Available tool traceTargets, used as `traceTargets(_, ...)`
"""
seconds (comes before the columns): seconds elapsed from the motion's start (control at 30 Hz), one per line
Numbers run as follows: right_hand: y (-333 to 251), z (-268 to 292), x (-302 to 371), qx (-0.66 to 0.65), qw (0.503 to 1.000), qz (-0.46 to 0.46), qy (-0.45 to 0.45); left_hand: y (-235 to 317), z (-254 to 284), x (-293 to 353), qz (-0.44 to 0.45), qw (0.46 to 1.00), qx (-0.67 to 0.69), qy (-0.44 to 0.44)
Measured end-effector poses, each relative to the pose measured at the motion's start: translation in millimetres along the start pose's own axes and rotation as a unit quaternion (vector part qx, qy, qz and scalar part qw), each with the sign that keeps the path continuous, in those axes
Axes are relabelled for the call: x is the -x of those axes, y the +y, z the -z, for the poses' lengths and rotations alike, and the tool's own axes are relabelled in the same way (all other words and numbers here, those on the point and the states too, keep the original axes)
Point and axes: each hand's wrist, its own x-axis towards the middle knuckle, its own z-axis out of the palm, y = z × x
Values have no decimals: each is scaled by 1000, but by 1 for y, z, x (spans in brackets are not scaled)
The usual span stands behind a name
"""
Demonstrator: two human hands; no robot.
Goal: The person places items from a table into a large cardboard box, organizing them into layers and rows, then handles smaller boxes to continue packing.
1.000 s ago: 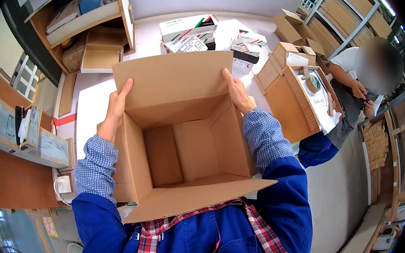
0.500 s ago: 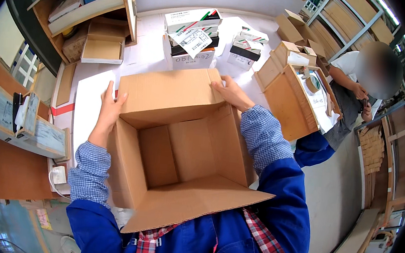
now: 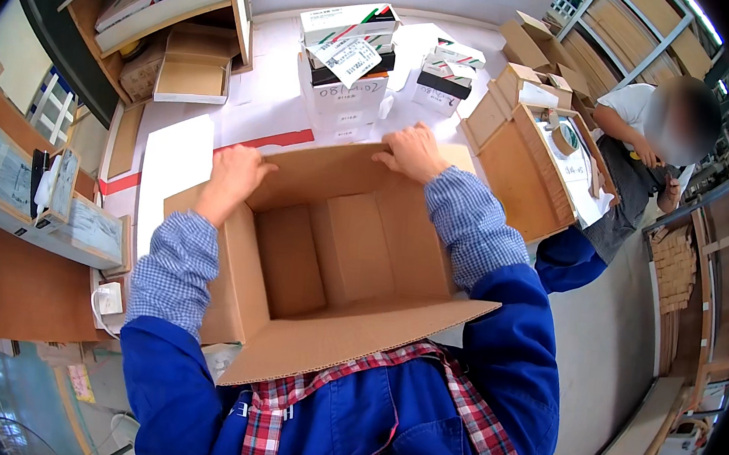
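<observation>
A brown cardboard box (image 3: pixel 358 249) stands open in front of me, with nothing inside that I can see. Its near flap (image 3: pixel 345 340) slants out toward my chest. At the far left corner, my left hand (image 3: pixel 234 182) curls over the edge of the far flap, thumb on the inner side. My right hand (image 3: pixel 416 152) grips the same flap farther right, its fingers bent over the top edge. The fingertips on the outer side are hidden by the cardboard.
Beyond the box, white cartons (image 3: pixel 346 98) and a smaller stack (image 3: pixel 445 73) stand on the white table. A wooden shelf (image 3: pixel 161 19) rises at far left. A wooden crate (image 3: pixel 519 172) with tape on top stands at right, beside a co-worker (image 3: pixel 624 130).
The far flap has tipped outward and down, uncovering the table's red stripe. My left hand has moved right and come over the edge; both hands' fingers now curl over the flap.
</observation>
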Motion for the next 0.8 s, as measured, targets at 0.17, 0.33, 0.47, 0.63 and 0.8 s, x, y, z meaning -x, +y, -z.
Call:
traceTargets(0.17,-4,15,-16,62,976,45,205,-34,3,-33,9,997,-65,30)
traceTargets(0.33,-7,110,29,-580,762,75,-278,-83,-29,-26,5,995,-88,39)
traceTargets(0.47,-32,157,75,-378,872,229,-210,-76,-33,-26,16,997,-79,22)
traceTargets(0.63,-78,135,106,-45,978,187,81,-78,-37,-29,22,996,-86,0)
traceTargets(0.8,-82,88,142,-10,952,167,255,-74,-32,-31,27,997,-76,-1)
